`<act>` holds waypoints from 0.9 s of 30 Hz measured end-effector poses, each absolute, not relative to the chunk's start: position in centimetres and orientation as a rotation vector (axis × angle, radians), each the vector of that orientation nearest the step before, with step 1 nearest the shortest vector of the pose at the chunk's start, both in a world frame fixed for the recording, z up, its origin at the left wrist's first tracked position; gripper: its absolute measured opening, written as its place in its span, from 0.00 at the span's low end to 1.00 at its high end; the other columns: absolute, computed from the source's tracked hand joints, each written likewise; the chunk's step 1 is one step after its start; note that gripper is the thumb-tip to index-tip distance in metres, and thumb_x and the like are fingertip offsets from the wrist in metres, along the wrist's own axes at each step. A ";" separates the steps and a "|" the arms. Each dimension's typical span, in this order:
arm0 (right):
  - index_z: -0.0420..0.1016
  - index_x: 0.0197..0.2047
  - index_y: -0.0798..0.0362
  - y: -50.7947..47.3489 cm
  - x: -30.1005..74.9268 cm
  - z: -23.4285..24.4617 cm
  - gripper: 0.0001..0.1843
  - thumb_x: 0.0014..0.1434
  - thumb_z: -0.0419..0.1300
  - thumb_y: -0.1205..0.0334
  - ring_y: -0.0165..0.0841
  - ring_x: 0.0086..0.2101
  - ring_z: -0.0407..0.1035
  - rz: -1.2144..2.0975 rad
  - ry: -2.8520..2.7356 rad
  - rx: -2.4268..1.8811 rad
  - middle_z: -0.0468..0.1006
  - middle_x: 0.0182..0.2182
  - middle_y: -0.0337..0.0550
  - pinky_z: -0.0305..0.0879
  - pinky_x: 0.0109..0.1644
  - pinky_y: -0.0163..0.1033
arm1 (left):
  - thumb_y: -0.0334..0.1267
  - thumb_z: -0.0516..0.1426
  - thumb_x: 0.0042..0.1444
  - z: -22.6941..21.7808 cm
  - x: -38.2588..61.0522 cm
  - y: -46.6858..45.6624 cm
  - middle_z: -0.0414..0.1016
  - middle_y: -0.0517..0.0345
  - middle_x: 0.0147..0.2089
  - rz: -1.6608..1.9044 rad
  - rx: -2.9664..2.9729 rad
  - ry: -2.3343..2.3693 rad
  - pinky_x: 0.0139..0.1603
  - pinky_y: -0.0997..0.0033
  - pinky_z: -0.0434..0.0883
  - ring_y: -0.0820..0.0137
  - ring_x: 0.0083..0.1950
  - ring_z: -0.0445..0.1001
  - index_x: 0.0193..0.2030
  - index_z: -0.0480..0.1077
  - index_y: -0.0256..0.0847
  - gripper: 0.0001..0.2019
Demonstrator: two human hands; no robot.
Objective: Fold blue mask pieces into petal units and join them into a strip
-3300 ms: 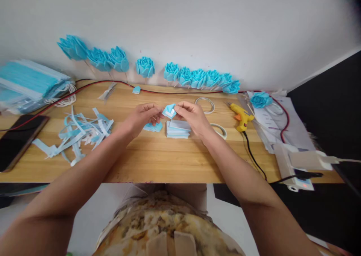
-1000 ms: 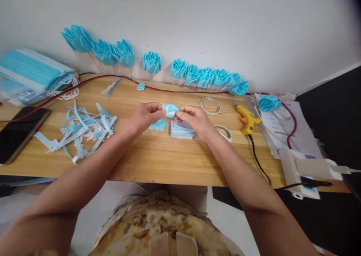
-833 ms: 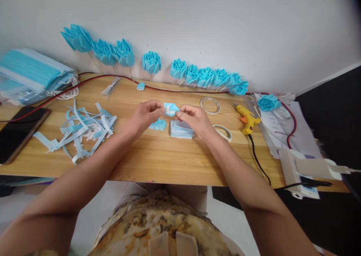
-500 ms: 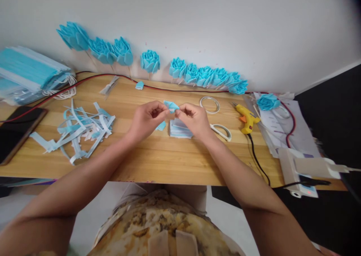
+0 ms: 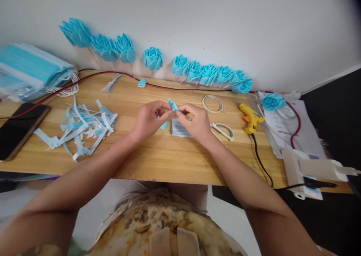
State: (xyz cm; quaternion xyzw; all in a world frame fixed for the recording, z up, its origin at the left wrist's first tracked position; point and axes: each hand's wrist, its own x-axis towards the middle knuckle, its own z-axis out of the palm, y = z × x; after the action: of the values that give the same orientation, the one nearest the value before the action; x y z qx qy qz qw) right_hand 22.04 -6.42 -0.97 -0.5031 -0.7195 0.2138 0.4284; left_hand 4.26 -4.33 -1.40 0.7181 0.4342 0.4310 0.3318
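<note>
Between my two hands is a small blue piece of mask fabric (image 5: pixel 173 105), rolled narrow and tilted. My left hand (image 5: pixel 150 118) pinches it from the left side. My right hand (image 5: pixel 194 121) pinches its lower right end. Under my right hand lies a stack of pale blue cut fabric pieces (image 5: pixel 180 130), partly covered by it. A small blue fabric piece (image 5: pixel 163 125) rests on the table by my left fingers. White-handled scissors (image 5: pixel 224 131) lie just right of my right hand, their blades partly hidden.
Blue fabric flowers on sticks (image 5: pixel 152 59) lean along the wall. Fabric strips (image 5: pixel 81 128), a phone (image 5: pixel 21 130) and a pile of masks (image 5: pixel 32 66) are at left. At right are a tape roll (image 5: pixel 212 104), a yellow glue gun (image 5: pixel 250 118) and a power strip (image 5: pixel 301 173).
The blue fabric piece was spread wider and lay more level; now it is narrower and steeper between my fingertips. The whole view has shifted slightly.
</note>
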 end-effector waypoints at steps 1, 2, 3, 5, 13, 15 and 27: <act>0.72 0.30 0.50 -6.4 22.1 -1.1 0.07 0.59 0.58 0.61 0.32 0.30 0.68 0.500 -1.817 -1.252 0.75 0.28 0.40 0.63 0.38 0.38 | 0.39 0.60 0.56 -1.5 4.3 -4.3 0.66 0.62 0.24 1.126 1.873 1.133 0.27 0.73 0.56 0.75 0.25 0.59 0.35 0.77 0.40 0.07; 0.72 0.30 0.50 -6.4 22.1 -1.1 0.07 0.59 0.57 0.62 0.32 0.30 0.68 0.469 -1.837 -1.248 0.75 0.28 0.40 0.62 0.38 0.39 | 0.39 0.60 0.56 -1.5 4.2 -4.3 0.66 0.62 0.24 1.123 1.872 1.133 0.27 0.73 0.56 0.75 0.26 0.59 0.35 0.76 0.40 0.06; 0.72 0.30 0.50 -6.4 22.1 -1.2 0.07 0.59 0.57 0.62 0.32 0.31 0.68 0.439 -1.853 -1.240 0.75 0.28 0.40 0.62 0.39 0.39 | 0.39 0.60 0.56 -1.5 4.2 -4.3 0.66 0.62 0.24 1.119 1.874 1.135 0.27 0.73 0.56 0.75 0.26 0.59 0.34 0.76 0.39 0.06; 0.72 0.30 0.50 -6.4 22.1 -1.2 0.07 0.60 0.57 0.63 0.33 0.31 0.68 0.389 -1.879 -1.221 0.76 0.28 0.41 0.62 0.39 0.40 | 0.39 0.60 0.56 -1.6 4.2 -4.3 0.65 0.62 0.23 1.112 1.881 1.140 0.27 0.73 0.56 0.75 0.25 0.59 0.34 0.76 0.39 0.06; 0.72 0.30 0.50 -6.4 22.1 -1.1 0.08 0.61 0.56 0.64 0.34 0.32 0.68 0.308 -1.959 -1.201 0.77 0.29 0.42 0.61 0.40 0.41 | 0.38 0.60 0.55 -1.4 4.3 -4.4 0.65 0.64 0.23 1.101 1.857 1.161 0.27 0.73 0.57 0.76 0.25 0.59 0.34 0.76 0.39 0.05; 0.72 0.30 0.50 -6.4 22.1 -1.1 0.08 0.61 0.56 0.64 0.34 0.32 0.68 0.282 -1.964 -1.180 0.77 0.29 0.42 0.61 0.40 0.41 | 0.38 0.60 0.55 -1.3 4.3 -4.5 0.65 0.64 0.23 1.104 1.845 1.148 0.27 0.73 0.57 0.76 0.24 0.59 0.33 0.76 0.39 0.05; 0.71 0.29 0.51 -6.1 22.2 -1.6 0.07 0.60 0.57 0.68 0.31 0.29 0.66 0.152 -1.962 -1.099 0.75 0.26 0.39 0.60 0.36 0.38 | 0.36 0.56 0.54 -0.9 4.4 -4.7 0.71 0.61 0.25 1.120 1.853 1.123 0.26 0.76 0.58 0.76 0.25 0.62 0.32 0.76 0.37 0.07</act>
State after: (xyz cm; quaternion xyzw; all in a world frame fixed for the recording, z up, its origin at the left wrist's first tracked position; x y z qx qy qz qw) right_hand 22.15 -6.14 -1.59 -0.4403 -0.7861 0.0610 0.4296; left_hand 4.35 -4.71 -0.93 0.7133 0.4324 0.4311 0.3441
